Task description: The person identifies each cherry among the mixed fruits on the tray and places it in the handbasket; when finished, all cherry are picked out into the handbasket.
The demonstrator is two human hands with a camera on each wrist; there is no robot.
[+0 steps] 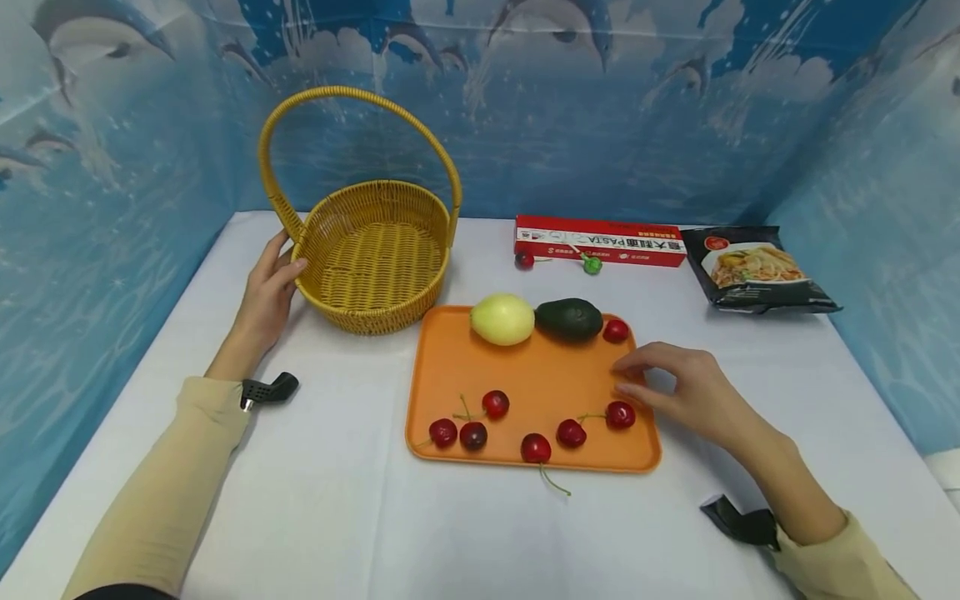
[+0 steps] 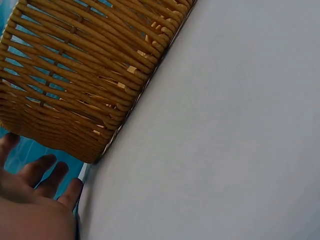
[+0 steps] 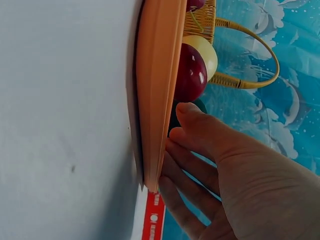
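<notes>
At the left, a yellow wicker basket (image 1: 375, 321) with a tall hoop handle stands upright. My left hand (image 1: 264, 292) is at its left side, the thumb by the rim; the left wrist view has the fingers spread beside the woven wall (image 2: 75, 75). An orange tray (image 1: 555, 375) lies at the middle, bearing a yellow fruit (image 1: 502, 320), an avocado (image 1: 568, 320) and several red cherries (image 1: 496, 404). Over the tray's right edge, my right hand (image 1: 686, 392) holds nothing, thumb and fingers apart, close to a cherry (image 1: 620, 415). In the right wrist view a cherry (image 3: 191, 75) sits beyond the thumb.
Behind the tray lies a red pasta box (image 1: 600, 242), with a dark cherry (image 1: 524, 261) and a small green round thing (image 1: 592, 265) in front. A black noodle packet (image 1: 757, 268) is at the back right. Dolphin-printed cloth (image 1: 480, 125) walls the white table (image 1: 322, 500).
</notes>
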